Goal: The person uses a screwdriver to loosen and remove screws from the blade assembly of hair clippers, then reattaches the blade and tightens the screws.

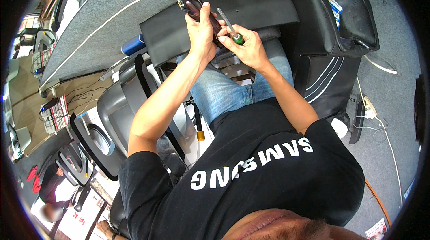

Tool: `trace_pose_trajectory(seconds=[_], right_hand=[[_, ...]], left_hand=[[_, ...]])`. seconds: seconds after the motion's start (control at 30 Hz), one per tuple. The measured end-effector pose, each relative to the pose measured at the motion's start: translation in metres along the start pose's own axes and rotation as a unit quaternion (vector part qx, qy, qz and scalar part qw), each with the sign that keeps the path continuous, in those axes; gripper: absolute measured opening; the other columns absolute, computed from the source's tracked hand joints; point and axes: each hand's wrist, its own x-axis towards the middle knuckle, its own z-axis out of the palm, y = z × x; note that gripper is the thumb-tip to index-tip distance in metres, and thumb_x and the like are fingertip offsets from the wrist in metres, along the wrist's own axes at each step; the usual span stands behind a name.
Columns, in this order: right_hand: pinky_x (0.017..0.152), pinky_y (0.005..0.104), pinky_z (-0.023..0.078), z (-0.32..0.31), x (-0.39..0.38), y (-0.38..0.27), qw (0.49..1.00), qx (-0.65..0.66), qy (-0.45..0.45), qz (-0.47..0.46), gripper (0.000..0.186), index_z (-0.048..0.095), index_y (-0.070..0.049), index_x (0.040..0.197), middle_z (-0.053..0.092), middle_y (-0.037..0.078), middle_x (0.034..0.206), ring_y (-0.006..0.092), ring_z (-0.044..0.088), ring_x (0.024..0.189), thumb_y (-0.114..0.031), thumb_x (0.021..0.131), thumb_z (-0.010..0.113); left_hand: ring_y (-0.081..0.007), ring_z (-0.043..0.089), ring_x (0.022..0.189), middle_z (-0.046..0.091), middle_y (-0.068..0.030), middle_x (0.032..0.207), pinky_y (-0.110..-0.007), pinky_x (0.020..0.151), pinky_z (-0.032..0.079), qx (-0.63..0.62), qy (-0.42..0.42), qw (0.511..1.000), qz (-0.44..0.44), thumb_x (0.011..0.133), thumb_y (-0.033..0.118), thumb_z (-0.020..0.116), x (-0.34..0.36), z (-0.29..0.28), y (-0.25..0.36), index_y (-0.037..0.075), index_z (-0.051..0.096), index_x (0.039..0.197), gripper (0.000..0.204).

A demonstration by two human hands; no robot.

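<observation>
The clipper (193, 9) is dark reddish-brown and glossy, with a metallic head. It lies aslant in the left hand (201, 34), head toward the upper left, its other end at the right hand's fingertips. The screwdriver (227, 23), green-handled with a slim metal shaft, sits in the right hand (248, 49), just beside the clipper, tip pointing up and left.

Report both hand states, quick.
Left hand: closed around a dark clipper-like device.
Right hand: closed, holding a green-handled screwdriver.
</observation>
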Motion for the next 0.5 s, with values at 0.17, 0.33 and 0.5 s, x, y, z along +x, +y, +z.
trace_pose_trajectory(seconds=[0.17,0.33,0.5], right_hand=[[0.069,0.0240,0.047,-0.0008,-0.0004,-0.0030,0.999,-0.030,0.016,-0.032,0.015,0.074,-0.002,0.107,0.069,-0.003,0.086,0.0021,0.053,0.077,-0.014,0.099,0.078],[0.064,0.0249,0.047,0.0007,-0.0025,-0.0083,0.995,-0.054,0.036,-0.072,0.018,0.073,-0.002,0.109,0.070,-0.002,0.083,0.0041,0.053,0.070,-0.015,0.098,0.078],[0.067,0.0272,0.054,0.0016,-0.0008,0.0005,0.986,-0.079,0.044,-0.138,0.022,0.071,0.000,0.114,0.077,0.005,0.089,0.0071,0.067,0.075,-0.013,0.098,0.079]], left_hand=[[-0.0205,0.069,0.073,0.062,-0.0081,0.094,-0.035,0.058,0.062,-0.003,-0.001,1.000,0.001,0.101,0.033,0.076,0.0035,-0.0035,-0.0033,0.011,0.046,0.118,0.041],[-0.0207,0.069,0.072,0.062,-0.0079,0.094,-0.035,0.056,0.062,-0.004,-0.003,1.000,0.003,0.101,0.032,0.076,0.0039,-0.0040,-0.0047,0.011,0.046,0.118,0.040],[-0.0203,0.068,0.070,0.061,-0.0089,0.092,-0.034,0.050,0.060,-0.002,0.000,1.000,0.003,0.102,0.032,0.074,0.0001,-0.0001,-0.0013,0.010,0.044,0.117,0.041]])
